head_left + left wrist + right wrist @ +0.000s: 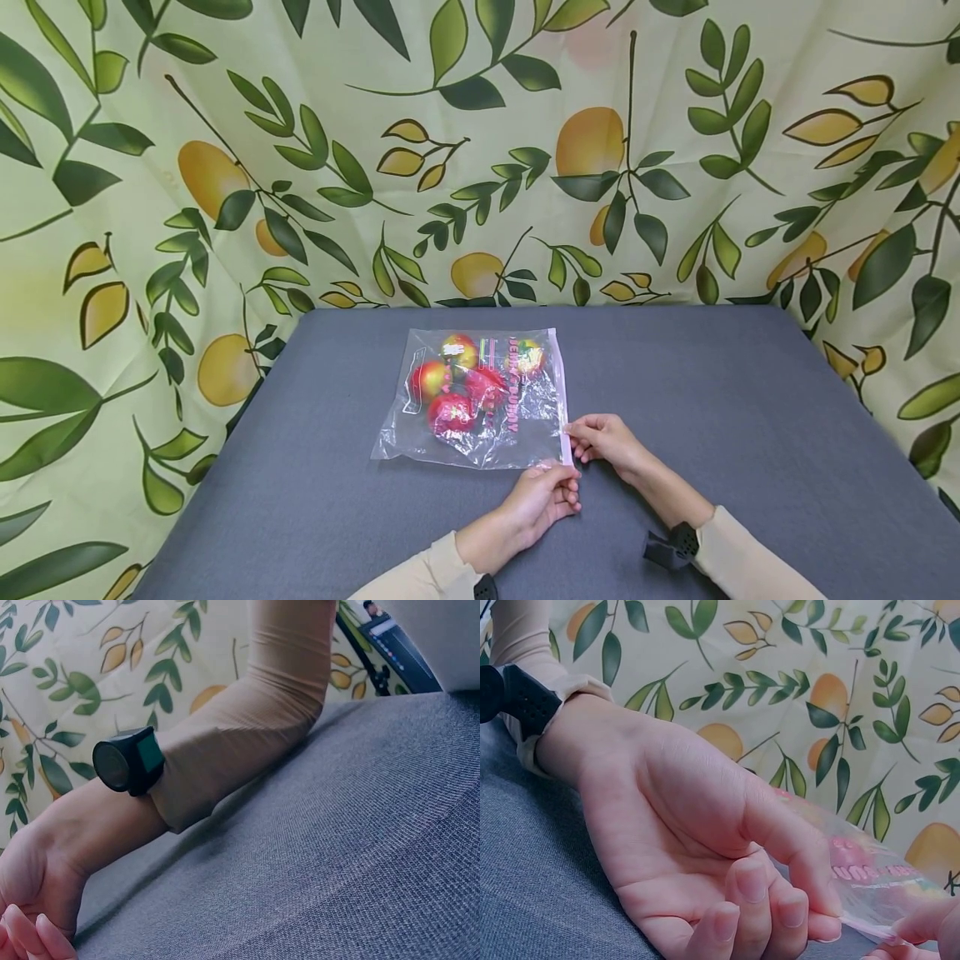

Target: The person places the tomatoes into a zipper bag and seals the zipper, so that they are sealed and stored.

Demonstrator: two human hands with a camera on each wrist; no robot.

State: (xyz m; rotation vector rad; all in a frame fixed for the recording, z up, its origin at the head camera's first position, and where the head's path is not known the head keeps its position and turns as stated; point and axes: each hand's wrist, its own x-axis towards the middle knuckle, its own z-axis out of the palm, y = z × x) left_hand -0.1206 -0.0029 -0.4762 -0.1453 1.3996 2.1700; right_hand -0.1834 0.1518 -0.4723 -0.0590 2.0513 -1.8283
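A clear zip bag [405, 442] with pink print lies flat on the table, several red-and-yellow apples [452, 413] inside it. Its pale pink zip edge [560, 392] faces right. At the near corner of that edge, my left hand [543, 500] pinches the strip between thumb and fingers; the right wrist view shows this left hand [697, 825] up close, its other fingers curled. Slightly farther along the strip, my right hand [611, 442] pinches it too. Only fingertips of the right hand [934, 922] show in the right wrist view. The left wrist view does not show the bag.
A dark grey cloth-covered table [300, 517] extends around the bag. Behind it and at both sides hangs a leaf-and-fruit patterned cloth [525, 208]. Black wrist devices [682, 542] sit at the sleeve cuffs. A dark screen [401, 652] appears in the left wrist view.
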